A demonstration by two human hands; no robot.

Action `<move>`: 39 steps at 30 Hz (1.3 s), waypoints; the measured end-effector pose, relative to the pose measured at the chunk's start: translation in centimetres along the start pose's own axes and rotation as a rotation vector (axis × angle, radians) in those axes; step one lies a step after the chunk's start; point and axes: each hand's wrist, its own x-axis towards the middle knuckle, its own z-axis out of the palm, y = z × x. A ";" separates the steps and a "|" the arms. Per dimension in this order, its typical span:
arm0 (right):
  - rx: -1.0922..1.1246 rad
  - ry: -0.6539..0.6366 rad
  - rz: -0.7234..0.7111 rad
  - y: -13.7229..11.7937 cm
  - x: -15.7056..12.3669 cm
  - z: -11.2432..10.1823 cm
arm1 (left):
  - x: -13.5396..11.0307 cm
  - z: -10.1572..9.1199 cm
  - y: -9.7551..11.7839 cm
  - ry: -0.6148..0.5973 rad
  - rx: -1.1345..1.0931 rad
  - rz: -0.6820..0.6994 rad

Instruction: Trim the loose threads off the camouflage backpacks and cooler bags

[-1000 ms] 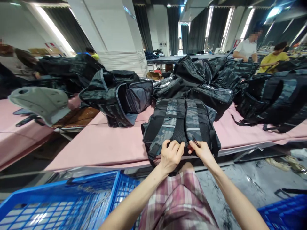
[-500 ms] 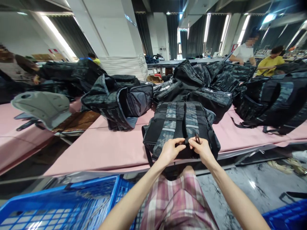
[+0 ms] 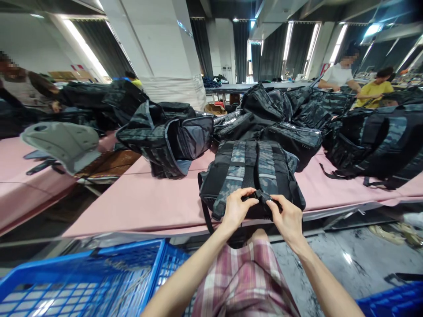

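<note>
A camouflage backpack (image 3: 238, 165) lies on the pink-covered table with its shoulder straps facing up and its lower end toward me. Over that lower end, my left hand (image 3: 238, 206) pinches a short black strap (image 3: 263, 195) between thumb and fingertips. My right hand (image 3: 287, 215) is closed on the same strap from the other side, thumb and index finger pressed on it. A small dark piece lies partly under the right fingers; its shape is too hidden to make out.
More camouflage bags (image 3: 264, 110) are heaped behind, with an open bag (image 3: 165, 141) at left and another backpack (image 3: 380, 141) at right. A blue crate (image 3: 82, 259) stands below the table, left of my legs. A grey chair (image 3: 62, 141) is farther left. Several people work beyond.
My right hand has turned and shifted slightly right, and more of the black strap shows between my hands. The dark pronged piece that stuck up from its fingers no longer shows.
</note>
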 end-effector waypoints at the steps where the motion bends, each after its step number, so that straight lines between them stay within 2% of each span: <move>1: 0.004 -0.011 0.022 0.1 0.1 0.0 | -0.1 0.0 -0.1 0.005 0.008 -0.005; 6: 0.065 -0.080 0.083 0.0 0.7 -0.5 | 0.0 0.2 -0.5 0.016 0.065 0.016; 10: -0.022 -0.152 0.082 0.4 1.4 -0.1 | 0.0 -0.1 -0.3 -0.024 0.136 0.041; 13: 0.099 -0.171 0.133 2.0 1.5 0.3 | -2.0 -1.3 -0.7 0.041 0.126 0.134; 15: 0.269 -0.138 0.176 3.2 1.3 0.4 | -4.4 -2.0 -2.2 0.148 0.087 0.185; 16: 0.345 -0.120 0.199 3.8 1.1 0.4 | -5.6 -2.2 -3.4 0.187 0.055 0.158; 17: 0.403 -0.104 0.221 4.2 1.0 0.5 | -6.7 -2.3 -4.9 0.212 0.004 0.075; 19: 0.471 -0.087 0.253 4.7 0.6 0.6 | -8.2 -1.9 -8.2 0.209 -0.210 -0.246; 21: 0.504 -0.092 0.264 4.7 0.4 0.7 | -8.3 -1.1 -11.2 0.148 -0.585 -0.616; 22: 0.509 -0.093 0.267 4.6 0.3 0.8 | -7.8 -0.6 -12.4 0.103 -0.775 -0.747; 23: 0.506 -0.093 0.269 4.6 0.3 0.9 | -7.1 -0.1 -13.2 0.054 -0.943 -0.833; 25: 0.495 -0.090 0.269 4.6 0.3 1.0 | -5.2 0.7 -13.9 -0.025 -1.149 -0.863; 28: 0.485 -0.086 0.259 4.7 0.3 0.9 | -2.8 1.1 -12.9 -0.047 -1.193 -0.760; 30: 0.474 -0.083 0.250 4.7 0.1 0.6 | -2.6 0.8 -11.7 -0.051 -1.154 -0.709; 35: 0.360 0.001 0.143 3.0 -1.5 -0.1 | -5.6 -1.2 -7.8 -0.222 -1.044 -0.658; 37: 0.322 -0.034 0.055 2.0 -2.3 -0.1 | -6.9 -2.0 -6.4 -0.269 -1.068 -0.639; 39: 0.316 -0.084 0.004 1.3 -2.9 0.1 | -8.0 -2.5 -5.5 -0.275 -1.145 -0.683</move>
